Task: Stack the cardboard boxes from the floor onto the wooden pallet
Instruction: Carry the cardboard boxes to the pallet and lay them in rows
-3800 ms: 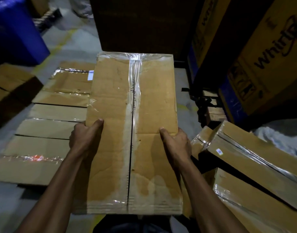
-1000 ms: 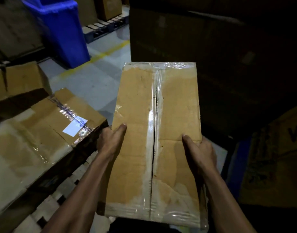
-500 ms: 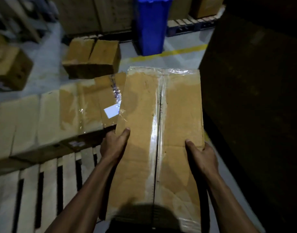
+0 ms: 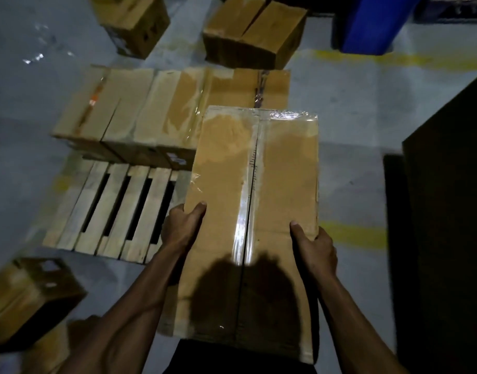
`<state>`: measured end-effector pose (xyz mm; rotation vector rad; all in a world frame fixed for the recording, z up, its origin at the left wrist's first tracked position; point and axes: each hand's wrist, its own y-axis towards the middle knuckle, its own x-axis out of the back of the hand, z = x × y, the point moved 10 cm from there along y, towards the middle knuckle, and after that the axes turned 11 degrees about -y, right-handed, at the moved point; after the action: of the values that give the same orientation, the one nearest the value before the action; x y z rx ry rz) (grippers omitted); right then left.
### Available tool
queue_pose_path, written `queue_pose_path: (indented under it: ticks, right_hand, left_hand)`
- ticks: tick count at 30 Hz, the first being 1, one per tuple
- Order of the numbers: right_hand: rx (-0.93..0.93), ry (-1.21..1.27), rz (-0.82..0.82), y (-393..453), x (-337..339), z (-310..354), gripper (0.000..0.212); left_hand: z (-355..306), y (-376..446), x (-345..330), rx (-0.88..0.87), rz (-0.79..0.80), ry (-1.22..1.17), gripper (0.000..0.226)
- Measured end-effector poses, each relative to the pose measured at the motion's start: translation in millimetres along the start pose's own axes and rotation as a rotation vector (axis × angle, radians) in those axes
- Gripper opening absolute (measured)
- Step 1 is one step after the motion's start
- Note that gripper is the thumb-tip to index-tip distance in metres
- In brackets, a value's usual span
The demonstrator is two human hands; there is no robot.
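I carry a long taped cardboard box (image 4: 259, 184) in front of me, held off the ground. My left hand (image 4: 182, 225) grips its left edge and my right hand (image 4: 315, 245) grips its right edge, thumbs on top. The wooden pallet (image 4: 110, 209) lies on the floor to the left, its near slats bare. A row of several flat cardboard boxes (image 4: 140, 114) covers the pallet's far half. The carried box hides the pallet's right end.
Loose boxes stand on the grey floor: one at the far left (image 4: 132, 20), a pair at the far middle (image 4: 253, 33), one at the near left (image 4: 24, 298). A blue bin (image 4: 372, 25) stands far right. A tall dark stack (image 4: 448, 211) borders my right. Yellow floor lines (image 4: 394, 60) run across.
My view has swung left and down, so the pallet and its row of boxes now lie straight ahead-left. Both hands keep the same grip on the carried box.
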<state>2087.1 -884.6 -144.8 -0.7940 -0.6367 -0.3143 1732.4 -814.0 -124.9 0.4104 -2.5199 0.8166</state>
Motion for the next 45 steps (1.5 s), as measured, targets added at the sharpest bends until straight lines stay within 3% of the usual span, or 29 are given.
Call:
queue_pose_path:
  ticks: [5, 10, 18, 27, 45]
  right_hand:
    - [0.018, -0.063, 0.061, 17.2, -49.9, -10.1, 0.058]
    - [-0.022, -0.109, 0.065, 60.6, -110.8, -41.5, 0.077]
    - [-0.016, -0.103, 0.056, 138.1, -193.4, -83.7, 0.06]
    - [-0.03, -0.059, 0.017, 183.4, -246.4, -114.3, 0.05]
    - [-0.053, 0.01, -0.036, 220.6, -278.9, -124.6, 0.05]
  left_hand:
    - [48.5, 23.1, 2.3, 0.073, -0.063, 0.044, 0.054]
    - [109.3, 65.1, -28.8, 0.101, -0.048, 0.038, 0.074]
    - [182.2, 146.2, -81.7, 0.086, -0.028, 0.049, 0.093]
    - [229.6, 203.8, -121.5, 0.061, 0.007, 0.036, 0.036]
    - [228.0, 244.3, -150.3, 0.033, 0.027, 0.038, 0.035]
